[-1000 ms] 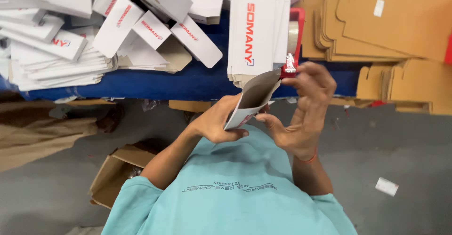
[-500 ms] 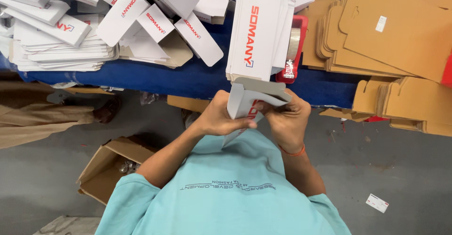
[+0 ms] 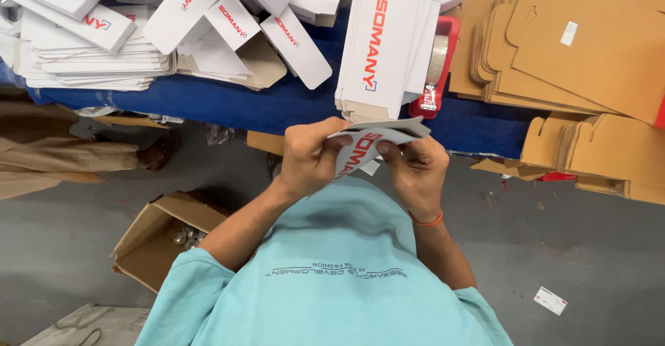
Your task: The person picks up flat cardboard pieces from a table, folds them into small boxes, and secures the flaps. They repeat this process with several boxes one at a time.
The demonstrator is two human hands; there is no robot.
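White card, red lettering: that's the carton [image 3: 364, 148] you've got, held up at chest height just off the near edge of the blue table [image 3: 277, 107]. Your left hand [image 3: 312, 159] wraps its left side, fingers curled over the panel, thumb side pressing in. Your right hand [image 3: 415, 169] pinches the right end, fingertips tucked under the top flap, with an orange band on that wrist. Both hands are closed on the card, close together, nearly touching. The carton looks half folded, the top flap lying flat over a bent lower panel.

Just beyond it on the table stands a stack of white flats [image 3: 384, 41], and a red tape dispenser [image 3: 436, 65] sits right beside that stack. Further left, more white cartons [image 3: 104, 34] lie loose and piled. To the right, brown cardboard blanks [image 3: 568, 48] are heaped. Down on the floor to your left sits an open brown box [image 3: 156, 238].

Watch the risk: squeeze that thin card too hard and I'd judge it creases off the fold line. With nothing supporting it underneath, a slipped pinch would drop it to the floor.
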